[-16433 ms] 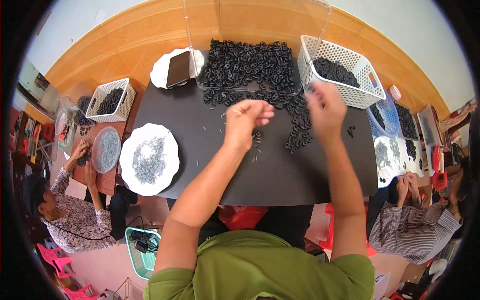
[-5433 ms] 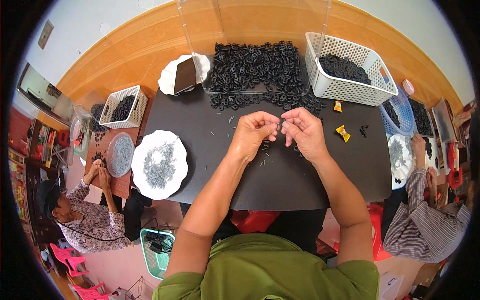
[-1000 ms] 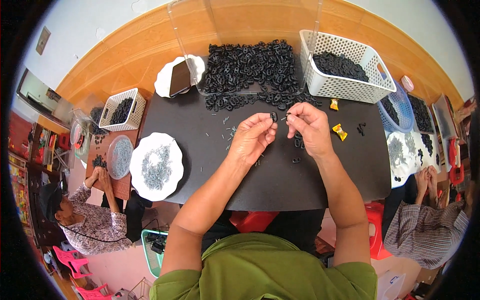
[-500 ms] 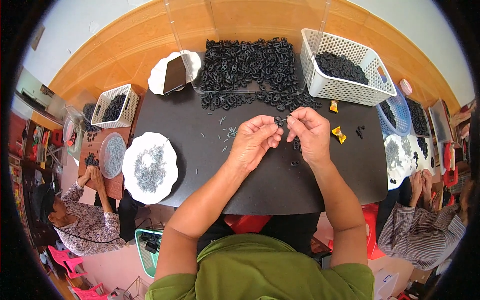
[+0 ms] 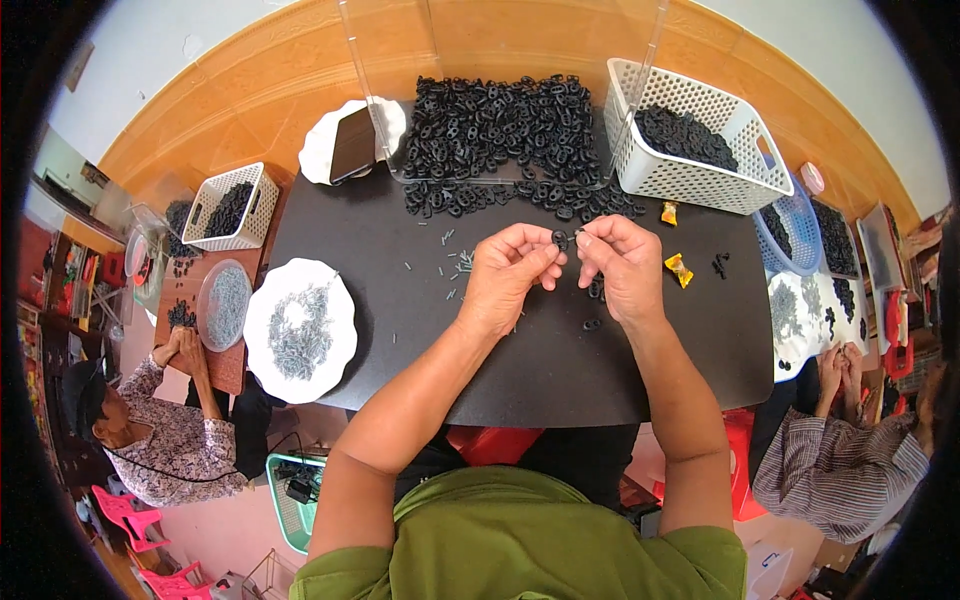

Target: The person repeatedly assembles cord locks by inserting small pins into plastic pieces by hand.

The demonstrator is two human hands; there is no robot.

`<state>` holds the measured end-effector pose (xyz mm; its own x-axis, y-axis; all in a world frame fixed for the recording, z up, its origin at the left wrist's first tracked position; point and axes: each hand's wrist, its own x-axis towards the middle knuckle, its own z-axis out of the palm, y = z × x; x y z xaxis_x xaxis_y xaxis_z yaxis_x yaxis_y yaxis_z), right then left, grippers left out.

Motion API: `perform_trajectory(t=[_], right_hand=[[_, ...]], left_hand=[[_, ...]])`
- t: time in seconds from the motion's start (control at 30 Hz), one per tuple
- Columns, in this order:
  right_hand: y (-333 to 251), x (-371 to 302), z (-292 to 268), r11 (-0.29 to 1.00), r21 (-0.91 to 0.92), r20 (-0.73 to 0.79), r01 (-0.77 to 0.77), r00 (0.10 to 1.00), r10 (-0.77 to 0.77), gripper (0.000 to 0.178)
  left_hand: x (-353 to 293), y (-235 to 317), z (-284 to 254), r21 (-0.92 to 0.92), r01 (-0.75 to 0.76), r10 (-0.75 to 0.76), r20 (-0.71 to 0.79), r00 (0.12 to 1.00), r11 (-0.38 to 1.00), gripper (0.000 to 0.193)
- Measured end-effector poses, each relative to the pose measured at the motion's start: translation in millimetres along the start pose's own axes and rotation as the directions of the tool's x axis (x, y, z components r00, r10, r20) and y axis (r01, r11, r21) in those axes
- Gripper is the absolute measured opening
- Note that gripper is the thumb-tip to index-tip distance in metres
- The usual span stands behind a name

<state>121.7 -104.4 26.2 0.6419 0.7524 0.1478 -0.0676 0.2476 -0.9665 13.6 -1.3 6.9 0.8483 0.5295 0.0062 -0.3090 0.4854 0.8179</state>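
Over the dark table my left hand [image 5: 505,280] is closed, pinching a small black plastic oval piece with holes [image 5: 560,240] between thumb and fingertips. Facing it, my right hand [image 5: 624,272] is closed too, its thumb and forefinger on a thin grey pin whose end meets the black piece; most of the pin is covered by fingertips. Below and between the hands lie a few loose black pieces [image 5: 590,325]. Left of my left hand, several short grey pins [image 5: 462,262] are scattered on the tabletop [image 5: 420,350].
A clear bin's heap of black pieces [image 5: 500,125] spills forward. Around it are a white basket [image 5: 700,190], a phone [image 5: 352,145] on a white plate, and yellow wrappers [image 5: 679,270]. A scalloped plate [image 5: 260,350] holds grey pins. People sit at both sides.
My two hands have stayed nearly in place, still at the black piece. It has turned slightly and the gap between my fingertips looks a little smaller.
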Motion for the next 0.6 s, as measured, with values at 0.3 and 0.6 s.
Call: perform_trajectory(t=[0.3, 0.6], right_hand=[[5.1, -1.4, 4.6, 0.983, -0.163, 0.016, 0.079, 0.997, -0.078, 0.007], [6.9, -1.2, 4.8, 0.957, -0.253, 0.013, 0.145, 0.989, -0.146, 0.006]], left_hand=[[-0.2, -2.0, 1.8, 0.136, -0.054, 0.058, -0.028, 0.998, 0.989, 0.007], [0.9, -3.0, -2.5, 0.097, -0.020, 0.020, 0.004, 1.000, 0.995, 0.008]])
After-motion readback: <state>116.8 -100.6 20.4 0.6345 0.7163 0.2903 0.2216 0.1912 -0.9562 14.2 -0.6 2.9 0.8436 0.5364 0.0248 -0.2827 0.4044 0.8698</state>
